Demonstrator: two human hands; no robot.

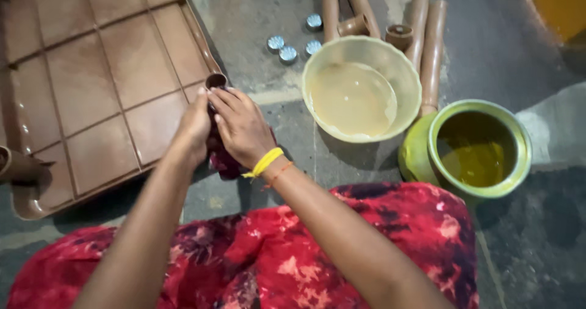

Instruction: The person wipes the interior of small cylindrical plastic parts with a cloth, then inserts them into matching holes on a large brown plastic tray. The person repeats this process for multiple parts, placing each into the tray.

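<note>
1. Work in hand: both hands hold a brown plastic tubular leg (215,81) at the corner of an upturned brown plastic table top with a ribbed underside (91,83), which lies on the grey concrete floor (525,40).
2. Progress, as a judgement: the job looks early to midway. One leg socket at the near-left corner (15,165) appears to carry a stub. Four long brown tubes (430,52) and two short brown sleeves (378,31) lie unused beyond the bowl, with four small silver caps (288,54) near them.
3. Left hand (195,126): fingers are curled closed around the leg's side, just below its open top.
4. Right hand (241,126): fingers are wrapped over the leg from the other side, touching the left hand; a dark red cloth (224,162) shows beneath the palm.
5. Nearby: a pale yellow plastic basin of cloudy water (360,89) and a green round pot of liquid (473,147).
</note>
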